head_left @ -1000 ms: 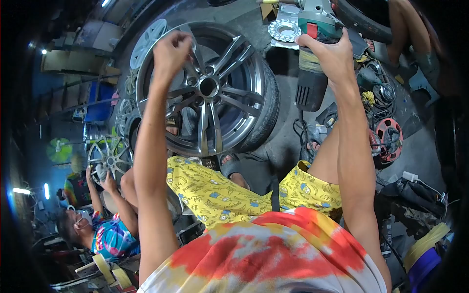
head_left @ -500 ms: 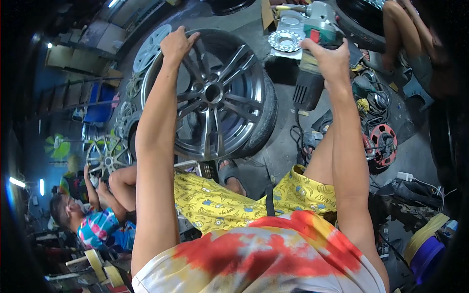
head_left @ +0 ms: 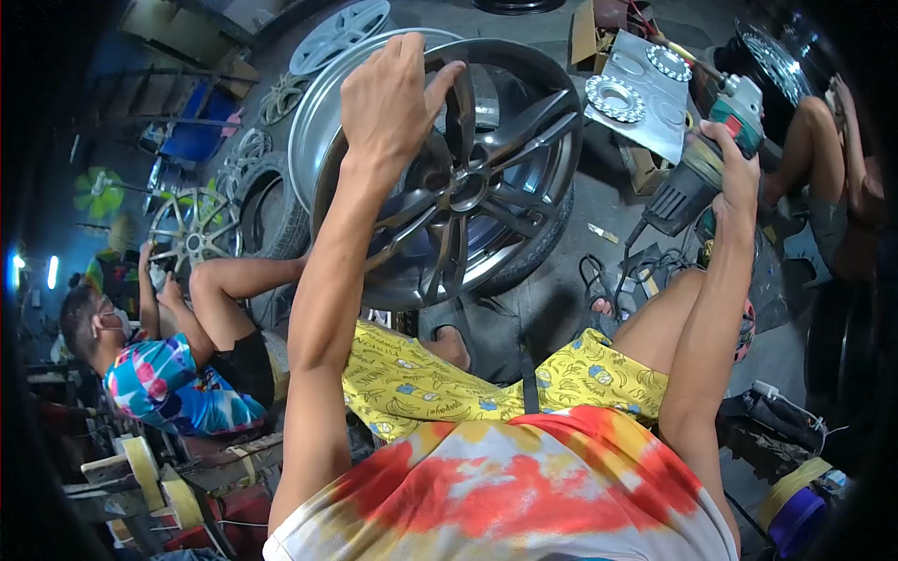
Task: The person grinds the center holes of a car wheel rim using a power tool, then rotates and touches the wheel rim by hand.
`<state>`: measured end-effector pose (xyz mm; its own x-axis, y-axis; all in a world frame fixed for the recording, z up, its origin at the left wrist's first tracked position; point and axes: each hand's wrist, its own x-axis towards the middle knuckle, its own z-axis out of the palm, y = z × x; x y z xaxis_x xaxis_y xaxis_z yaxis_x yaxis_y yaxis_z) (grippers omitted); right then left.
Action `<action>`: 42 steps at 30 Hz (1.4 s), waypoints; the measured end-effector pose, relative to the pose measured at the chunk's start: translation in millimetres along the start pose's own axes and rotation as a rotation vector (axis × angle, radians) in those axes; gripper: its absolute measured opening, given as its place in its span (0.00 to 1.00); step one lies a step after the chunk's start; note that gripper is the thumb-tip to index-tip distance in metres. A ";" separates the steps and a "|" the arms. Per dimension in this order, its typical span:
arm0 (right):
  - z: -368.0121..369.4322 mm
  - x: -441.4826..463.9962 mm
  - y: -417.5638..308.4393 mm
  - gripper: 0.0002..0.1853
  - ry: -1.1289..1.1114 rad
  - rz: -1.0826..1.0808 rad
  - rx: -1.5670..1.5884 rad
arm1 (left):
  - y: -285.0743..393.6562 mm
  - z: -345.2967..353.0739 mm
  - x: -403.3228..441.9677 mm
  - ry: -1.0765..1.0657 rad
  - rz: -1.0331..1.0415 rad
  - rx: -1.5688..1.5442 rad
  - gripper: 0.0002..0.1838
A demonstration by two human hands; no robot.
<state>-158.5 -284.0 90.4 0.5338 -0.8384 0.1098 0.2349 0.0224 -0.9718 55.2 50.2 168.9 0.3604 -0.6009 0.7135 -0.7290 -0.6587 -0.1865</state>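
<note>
My left hand (head_left: 393,93) grips the upper left edge of a dark grey alloy wheel (head_left: 456,248), fingers over the rim and thumb towards a spoke. The wheel is tilted above a tire (head_left: 552,238), with a silver rim (head_left: 304,140) showing behind it. Off to the right, my right hand (head_left: 736,166) is closed around an angle grinder (head_left: 683,194), near its green head. The grinder's disc cannot be made out. Its cord hangs down towards the floor.
A silver plate (head_left: 645,89) with toothed metal rings sits on a cardboard box (head_left: 645,170). Cables lie by my right foot. At left a co-worker (head_left: 178,374) handles a spoked wheel (head_left: 195,245); another person's leg (head_left: 812,154) is at far right. Tires (head_left: 271,210) stand left.
The wheel's upper edge has tipped towards me with my left hand on it, away from the rim behind. My right hand has carried the grinder right, away from the plate with rings.
</note>
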 end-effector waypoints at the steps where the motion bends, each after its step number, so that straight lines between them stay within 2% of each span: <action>1: -1.3 0.3 0.7 0.19 -0.010 0.021 0.016 | 0.7 -9.1 -6.5 0.018 0.012 -0.029 0.24; 5: -11.8 5.0 5.2 0.22 -0.170 0.148 0.090 | -9.2 -34.4 -33.6 0.026 -0.048 -0.178 0.22; 6: -8.5 1.6 2.9 0.23 -0.198 0.203 0.188 | -15.3 -37.1 -37.4 0.037 -0.078 -0.207 0.22; 8: -14.9 -1.3 2.9 0.26 -0.307 0.294 0.344 | -35.2 -32.6 -53.8 0.034 -0.147 -0.265 0.23; 10: -5.1 -3.5 5.5 0.26 -0.335 0.290 0.405 | -61.3 -11.2 -66.3 -0.019 -0.270 -0.432 0.23; 11: 0.0 -4.2 6.2 0.27 -0.355 0.289 0.473 | -73.4 4.1 -66.5 0.046 -0.244 -0.483 0.24; 12: 3.3 -2.5 6.4 0.28 -0.415 0.293 0.446 | -81.7 13.9 -62.6 0.007 -0.307 -0.456 0.24; 13: 13.4 -6.4 6.9 0.28 -0.370 0.284 0.423 | -84.9 22.1 -60.0 -0.033 -0.375 -0.428 0.23; 14: 18.7 -8.2 8.3 0.28 -0.427 0.271 0.403 | -86.2 31.9 -55.8 -0.027 -0.376 -0.432 0.23; 16: 28.7 -15.5 8.3 0.27 -0.520 0.261 0.405 | -84.4 43.9 -48.6 0.065 -0.350 -0.434 0.31; 19: 43.7 -21.0 7.8 0.26 -0.496 0.237 0.341 | -85.9 50.7 -40.8 0.068 -0.387 -0.400 0.32; 23: 47.3 -18.5 6.8 0.27 -0.516 0.291 0.338 | -84.1 41.7 -45.5 0.085 -0.453 -0.488 0.25; 24: 48.1 -18.5 6.1 0.27 -0.519 0.282 0.346 | -84.2 38.2 -47.2 0.125 -0.358 -0.489 0.16; 25: 49.2 -18.1 7.5 0.27 -0.516 0.286 0.351 | -81.0 38.4 -49.6 0.120 -0.355 -0.487 0.16; 27: 47.4 -18.2 7.0 0.27 -0.472 0.259 0.329 | -60.1 30.0 -59.2 0.409 -0.077 -0.095 0.11; 29: 42.4 -17.9 5.1 0.27 -0.453 0.262 0.337 | -31.0 15.3 -61.9 0.313 -0.002 -0.254 0.09; 31: 40.9 -18.7 3.9 0.28 -0.445 0.267 0.346 | -2.9 23.8 -74.1 -0.045 -0.212 -0.721 0.09; 33: 40.1 -18.4 2.8 0.28 -0.408 0.239 0.377 | 21.6 48.4 -79.4 -0.125 -0.235 -0.864 0.13; 35: 36.2 -20.3 1.7 0.28 -0.416 0.250 0.391 | 37.0 74.7 -72.1 -0.192 -0.359 -0.940 0.26; 37: 37.1 -20.2 -1.0 0.28 -0.427 0.247 0.406 | 46.3 82.4 -49.0 -0.471 -0.458 -1.064 0.40; 38: 36.9 -21.5 -2.2 0.29 -0.407 0.237 0.401 | 47.7 83.9 -32.2 -0.740 -0.424 -0.926 0.44; 39: 35.3 -23.2 -3.3 0.29 -0.384 0.226 0.393 | 59.9 101.9 -33.6 -0.573 -0.375 -1.013 0.47; 41: 30.3 -20.8 -5.3 0.29 -0.390 0.215 0.371 | 78.0 133.7 -29.1 -0.462 -0.385 -0.917 0.53; 42: 28.1 -20.4 -7.1 0.30 -0.399 0.238 0.368 | 81.2 129.6 -27.9 -0.459 -0.390 -0.924 0.53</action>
<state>-148.2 -251.7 100.9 0.8538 -0.5192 0.0371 0.2995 0.4317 -0.8508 61.4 -45.3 46.4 0.7030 -0.6625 0.2586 -0.6030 -0.3624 0.7107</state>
